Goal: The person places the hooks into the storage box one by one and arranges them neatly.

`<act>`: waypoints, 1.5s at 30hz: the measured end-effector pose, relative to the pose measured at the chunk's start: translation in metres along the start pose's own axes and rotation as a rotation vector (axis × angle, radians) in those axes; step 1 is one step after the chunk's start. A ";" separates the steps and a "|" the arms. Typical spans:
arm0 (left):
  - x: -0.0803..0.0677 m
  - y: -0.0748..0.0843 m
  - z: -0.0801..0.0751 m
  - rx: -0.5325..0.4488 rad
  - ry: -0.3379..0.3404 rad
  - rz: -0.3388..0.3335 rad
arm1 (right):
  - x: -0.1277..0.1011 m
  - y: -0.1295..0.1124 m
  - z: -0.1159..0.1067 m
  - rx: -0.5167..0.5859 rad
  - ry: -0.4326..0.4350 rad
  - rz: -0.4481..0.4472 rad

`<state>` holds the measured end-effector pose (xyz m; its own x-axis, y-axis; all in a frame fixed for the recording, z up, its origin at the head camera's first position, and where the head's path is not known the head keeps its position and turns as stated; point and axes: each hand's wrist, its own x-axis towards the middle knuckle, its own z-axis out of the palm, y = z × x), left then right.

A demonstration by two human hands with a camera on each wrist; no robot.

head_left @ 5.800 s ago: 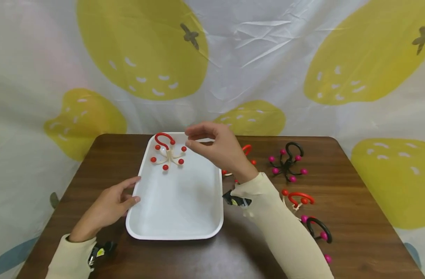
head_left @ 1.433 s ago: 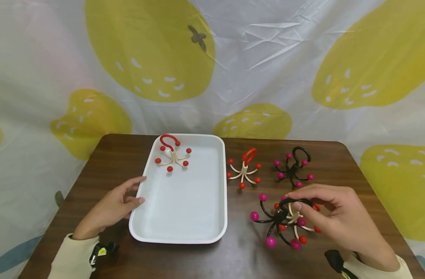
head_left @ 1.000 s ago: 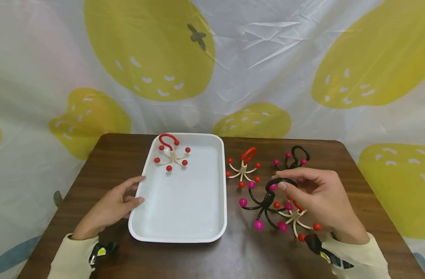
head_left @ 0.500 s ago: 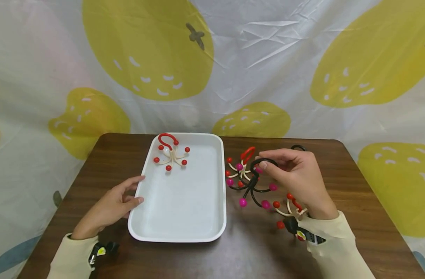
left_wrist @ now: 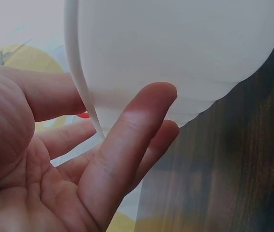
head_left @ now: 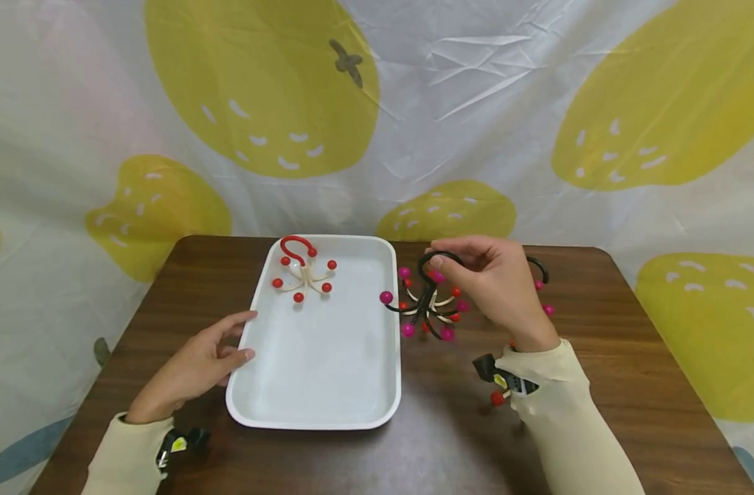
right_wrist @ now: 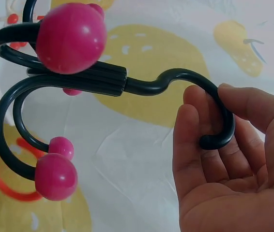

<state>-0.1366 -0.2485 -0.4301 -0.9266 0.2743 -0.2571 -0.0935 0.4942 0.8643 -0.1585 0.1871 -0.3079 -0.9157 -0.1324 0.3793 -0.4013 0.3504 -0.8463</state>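
Transfer step, mid-carry. The right hand (head_left: 497,285) pinches the hook of a black claw hanger with pink ball tips (head_left: 422,302), held above the table just right of the white tray (head_left: 318,405). The left hand (head_left: 194,368), fingers relaxed, rests against the tray's left rim. The next move likely calls for carrying the hanger leftward over the rim and lowering it beside the red-tipped hanger (head_left: 301,275).
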 end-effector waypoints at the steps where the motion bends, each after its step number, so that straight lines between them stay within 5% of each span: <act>1: 0.000 0.000 0.000 -0.003 -0.001 0.006 | 0.004 -0.001 0.002 0.005 -0.004 -0.001; 18: 0.001 0.004 0.005 -0.006 0.002 0.012 | 0.058 0.009 0.046 0.119 -0.062 -0.019; 38: 0.002 0.003 0.004 0.005 0.007 0.009 | 0.109 0.046 0.086 0.088 -0.135 -0.018; 45: 0.003 0.002 0.004 0.003 0.009 0.015 | 0.115 0.061 0.098 0.099 -0.159 0.044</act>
<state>-0.1377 -0.2439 -0.4312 -0.9310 0.2744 -0.2407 -0.0790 0.4924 0.8668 -0.2901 0.1021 -0.3526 -0.9210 -0.2663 0.2843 -0.3539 0.2673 -0.8963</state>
